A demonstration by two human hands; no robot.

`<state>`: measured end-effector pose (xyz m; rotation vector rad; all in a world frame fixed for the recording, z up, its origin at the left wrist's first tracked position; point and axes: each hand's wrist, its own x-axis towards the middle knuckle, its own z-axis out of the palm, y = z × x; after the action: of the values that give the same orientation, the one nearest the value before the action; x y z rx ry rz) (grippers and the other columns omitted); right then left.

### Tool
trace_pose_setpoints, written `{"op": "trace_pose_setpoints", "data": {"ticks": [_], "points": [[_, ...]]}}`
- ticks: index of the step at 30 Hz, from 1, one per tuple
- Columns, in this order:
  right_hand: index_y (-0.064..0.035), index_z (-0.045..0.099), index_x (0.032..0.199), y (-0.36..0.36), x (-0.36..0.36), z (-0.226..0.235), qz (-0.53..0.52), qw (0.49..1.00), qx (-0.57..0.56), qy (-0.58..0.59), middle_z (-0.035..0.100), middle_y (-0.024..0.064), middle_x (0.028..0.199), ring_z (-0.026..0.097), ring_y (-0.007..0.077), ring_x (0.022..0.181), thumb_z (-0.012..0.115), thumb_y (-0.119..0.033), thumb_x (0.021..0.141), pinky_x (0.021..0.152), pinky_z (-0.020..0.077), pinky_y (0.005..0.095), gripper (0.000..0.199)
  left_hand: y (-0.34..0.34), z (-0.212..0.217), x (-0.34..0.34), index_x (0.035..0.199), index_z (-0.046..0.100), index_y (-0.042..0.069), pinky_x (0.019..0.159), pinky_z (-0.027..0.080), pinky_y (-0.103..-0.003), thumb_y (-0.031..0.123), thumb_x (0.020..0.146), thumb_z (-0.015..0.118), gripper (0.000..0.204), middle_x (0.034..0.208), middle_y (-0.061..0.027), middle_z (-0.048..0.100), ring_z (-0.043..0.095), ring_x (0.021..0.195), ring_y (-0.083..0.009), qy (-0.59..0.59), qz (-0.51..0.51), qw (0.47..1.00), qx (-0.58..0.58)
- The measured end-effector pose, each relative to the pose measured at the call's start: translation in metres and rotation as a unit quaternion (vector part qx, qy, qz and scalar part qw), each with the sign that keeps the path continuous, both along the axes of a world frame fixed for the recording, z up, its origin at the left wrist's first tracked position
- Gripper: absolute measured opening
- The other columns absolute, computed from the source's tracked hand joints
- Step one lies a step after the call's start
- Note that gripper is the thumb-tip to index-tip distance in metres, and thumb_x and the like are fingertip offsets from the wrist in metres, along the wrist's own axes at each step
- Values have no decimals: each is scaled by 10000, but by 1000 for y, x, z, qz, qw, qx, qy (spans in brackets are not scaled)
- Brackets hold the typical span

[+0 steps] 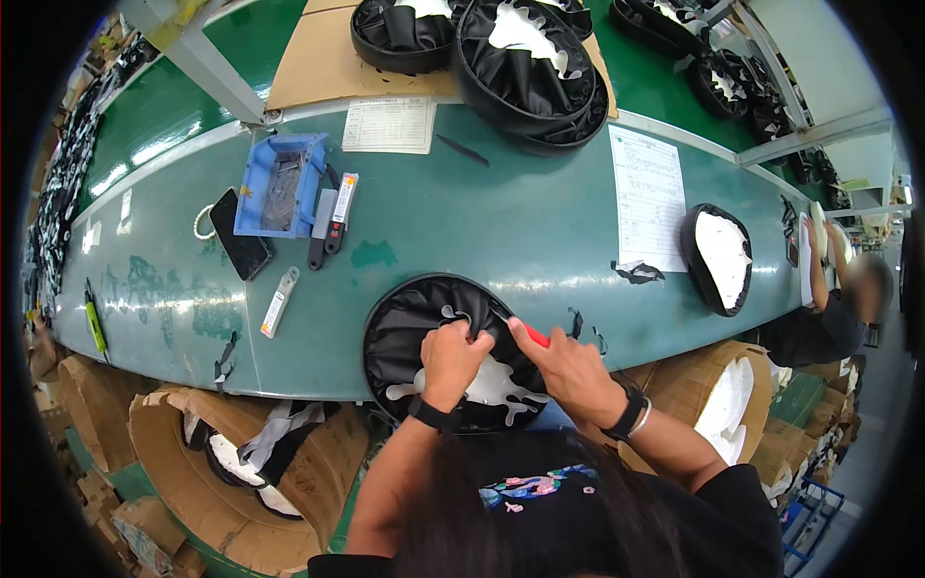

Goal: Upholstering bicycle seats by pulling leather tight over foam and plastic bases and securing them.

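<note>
At the bench's near edge sits a round black leather-like cover (409, 323), with gathered folds and a white, ragged-edged piece (494, 385) in its middle. My left hand (453, 361) is closed over the inside of the cover, its fingers pinching the gathered black material beside the white piece. From the right, my right hand (570, 371) wraps around a red-handled knife (536, 335). Its thin tip points up-left at the cover's inner right edge. My fingers hide most of the handle.
A blue bin (280, 185), a phone (239, 236) and several utility knives (342, 212) lie left. Stacked black covers (525, 72) stand at the back; another cover (718, 260) lies right. Paper sheets (647, 197) rest on the bench. Cardboard boxes (251, 482) flank me. A person (829, 308) works far right.
</note>
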<state>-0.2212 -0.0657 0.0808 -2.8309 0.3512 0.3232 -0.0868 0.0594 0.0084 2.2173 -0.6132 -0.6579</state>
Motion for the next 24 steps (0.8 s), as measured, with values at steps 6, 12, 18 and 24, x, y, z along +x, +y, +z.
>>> {"op": "trace_pose_setpoints", "data": {"ticks": [6,12,18,24], "points": [[-179,351,1461,4,-24,-1,-27,999,7,43,514,166,774,563,300,539,504,-42,834,468,454,418,659,0,17,10,805,595,91,757,410,-406,106,671,653,146,984,-100,541,513,938,-283,-289,-139,945,-58],[-204,372,1448,-12,-20,-5,-31,997,45,62,541,155,785,585,301,552,520,-82,854,461,441,424,624,0,-5,10,935,632,113,746,352,-373,203,737,702,229,846,-69,550,485,875,-237,-296,-320,899,-44],[-254,375,1445,-10,-11,-8,-21,998,32,49,536,155,776,580,300,548,519,-96,861,455,437,424,621,-4,-7,24,751,647,63,751,343,-376,194,709,709,150,806,-63,508,463,869,-246,-165,-326,922,-131],[-292,368,1446,-10,-45,-9,-27,996,44,77,525,143,786,578,290,571,509,-127,891,454,440,416,596,10,2,50,586,519,30,717,309,-353,119,690,645,186,683,-52,444,435,771,-232,63,-341,904,-248]]}}
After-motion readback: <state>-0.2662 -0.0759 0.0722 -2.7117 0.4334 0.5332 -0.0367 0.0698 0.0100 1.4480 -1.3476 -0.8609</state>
